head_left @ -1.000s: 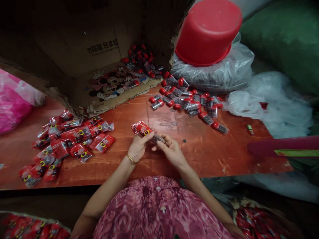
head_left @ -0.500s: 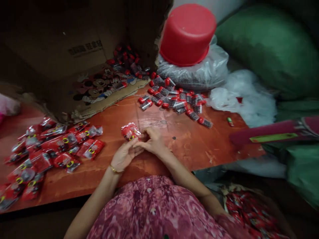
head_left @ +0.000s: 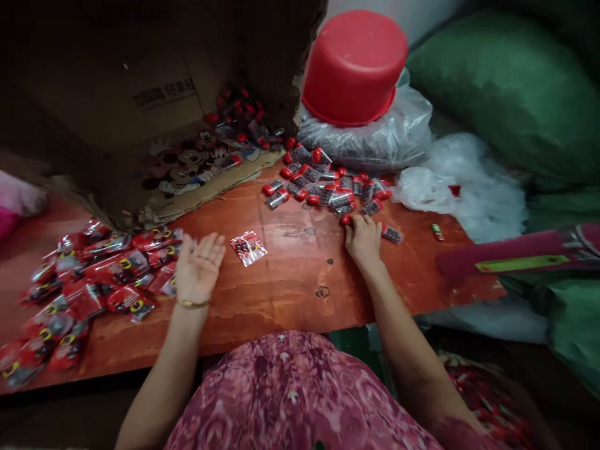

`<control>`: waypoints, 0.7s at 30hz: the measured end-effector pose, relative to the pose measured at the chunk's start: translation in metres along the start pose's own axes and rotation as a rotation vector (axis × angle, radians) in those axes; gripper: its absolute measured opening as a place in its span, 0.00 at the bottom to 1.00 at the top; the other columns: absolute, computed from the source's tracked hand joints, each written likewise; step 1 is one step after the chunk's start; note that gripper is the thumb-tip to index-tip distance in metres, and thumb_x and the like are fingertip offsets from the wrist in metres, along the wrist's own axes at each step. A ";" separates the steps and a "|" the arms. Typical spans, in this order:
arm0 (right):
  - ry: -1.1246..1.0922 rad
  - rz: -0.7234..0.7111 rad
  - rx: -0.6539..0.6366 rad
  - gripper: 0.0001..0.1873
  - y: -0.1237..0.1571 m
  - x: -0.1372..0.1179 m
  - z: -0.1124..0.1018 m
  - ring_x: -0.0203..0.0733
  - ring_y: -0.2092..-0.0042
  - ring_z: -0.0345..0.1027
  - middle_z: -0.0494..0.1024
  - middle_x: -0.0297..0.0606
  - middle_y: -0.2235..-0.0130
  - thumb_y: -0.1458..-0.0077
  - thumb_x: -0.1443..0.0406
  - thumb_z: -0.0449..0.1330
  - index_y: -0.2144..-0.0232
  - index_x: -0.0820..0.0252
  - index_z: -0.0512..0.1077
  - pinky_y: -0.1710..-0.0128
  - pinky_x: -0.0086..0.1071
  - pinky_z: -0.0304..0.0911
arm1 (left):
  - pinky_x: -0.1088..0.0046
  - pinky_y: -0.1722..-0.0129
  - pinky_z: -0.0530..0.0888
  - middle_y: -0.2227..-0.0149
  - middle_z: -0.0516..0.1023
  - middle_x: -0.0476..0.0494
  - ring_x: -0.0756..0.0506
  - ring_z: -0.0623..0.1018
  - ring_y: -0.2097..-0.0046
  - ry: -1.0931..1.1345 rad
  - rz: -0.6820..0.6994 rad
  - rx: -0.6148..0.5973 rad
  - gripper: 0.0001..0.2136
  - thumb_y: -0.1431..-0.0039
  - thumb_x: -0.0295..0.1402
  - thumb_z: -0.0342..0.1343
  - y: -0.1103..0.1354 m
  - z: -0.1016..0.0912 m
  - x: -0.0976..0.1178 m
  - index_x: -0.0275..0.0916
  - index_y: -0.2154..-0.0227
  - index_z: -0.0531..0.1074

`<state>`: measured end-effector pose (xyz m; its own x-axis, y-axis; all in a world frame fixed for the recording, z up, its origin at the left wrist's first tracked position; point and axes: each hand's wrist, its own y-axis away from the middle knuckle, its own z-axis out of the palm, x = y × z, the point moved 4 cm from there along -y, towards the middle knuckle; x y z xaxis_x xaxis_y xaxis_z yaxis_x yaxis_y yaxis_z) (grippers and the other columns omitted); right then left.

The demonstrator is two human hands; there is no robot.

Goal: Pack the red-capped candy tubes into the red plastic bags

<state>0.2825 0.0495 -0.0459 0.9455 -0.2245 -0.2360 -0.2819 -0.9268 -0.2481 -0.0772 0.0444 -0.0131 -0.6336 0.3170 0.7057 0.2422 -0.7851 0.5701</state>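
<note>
My left hand (head_left: pixel 200 270) is open, palm up and fingers spread, at the right edge of a pile of filled red printed packets (head_left: pixel 112 269). Nothing lies in its palm. To its right, a flat red and clear plastic packet (head_left: pixel 249 248) lies on the red table. At the near right edge of a group of small clear bottles with red caps (head_left: pixel 323 187), my right hand (head_left: pixel 364 242) has its fingers curled over one bottle (head_left: pixel 345 220). Its red cap shows beside the fingers; its body is mostly hidden. Another bottle (head_left: pixel 392 234) lies just right of that hand.
A large cardboard box (head_left: pixel 164 125) stands open at the back left, with more bottles inside. A red tub (head_left: pixel 359 65) sits upside down on a clear plastic bag (head_left: pixel 365 147). A small green and red tube (head_left: pixel 437 232) lies near a purple bar (head_left: pixel 520 253) on the right.
My hands were together over the packet and have parted. The left moved left to the packet pile and opened; the right moved right to the bottles. The flat packet is now uncovered.
</note>
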 end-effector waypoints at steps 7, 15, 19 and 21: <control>-0.175 -0.311 0.035 0.20 0.059 -0.059 0.010 0.55 0.42 0.53 0.68 0.48 0.48 0.46 0.60 0.51 0.52 0.63 0.64 0.45 0.53 0.48 | 0.51 0.42 0.53 0.45 0.67 0.38 0.34 0.57 0.39 -1.424 0.799 -0.198 0.18 0.55 0.43 0.60 -0.005 0.023 -0.026 0.42 0.61 0.75; -0.278 -0.320 0.151 0.16 0.060 -0.071 0.006 0.54 0.43 0.56 0.70 0.50 0.50 0.47 0.59 0.54 0.59 0.63 0.70 0.46 0.52 0.51 | 0.55 0.44 0.57 0.43 0.64 0.39 0.37 0.59 0.40 -1.813 0.871 -0.193 0.17 0.42 0.41 0.45 -0.003 0.049 -0.061 0.45 0.55 0.72; -0.324 -0.329 0.189 0.12 0.063 -0.080 -0.004 0.52 0.44 0.57 0.72 0.48 0.51 0.47 0.62 0.54 0.61 0.61 0.71 0.46 0.52 0.50 | 0.55 0.44 0.58 0.43 0.65 0.41 0.37 0.60 0.40 -1.806 0.856 -0.237 0.17 0.40 0.40 0.43 -0.001 0.061 -0.072 0.45 0.56 0.73; -0.371 -0.335 0.220 0.10 0.065 -0.086 -0.010 0.50 0.46 0.60 0.73 0.47 0.53 0.47 0.63 0.54 0.63 0.61 0.71 0.46 0.49 0.51 | 0.55 0.44 0.57 0.43 0.65 0.41 0.38 0.60 0.40 -1.781 0.853 -0.258 0.17 0.40 0.40 0.42 -0.002 0.061 -0.071 0.45 0.56 0.73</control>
<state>0.1840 0.0055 -0.0325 0.8797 0.2300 -0.4162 -0.0405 -0.8358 -0.5475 0.0121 0.0557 -0.0382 0.9205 -0.1641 0.3545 -0.1650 -0.9859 -0.0280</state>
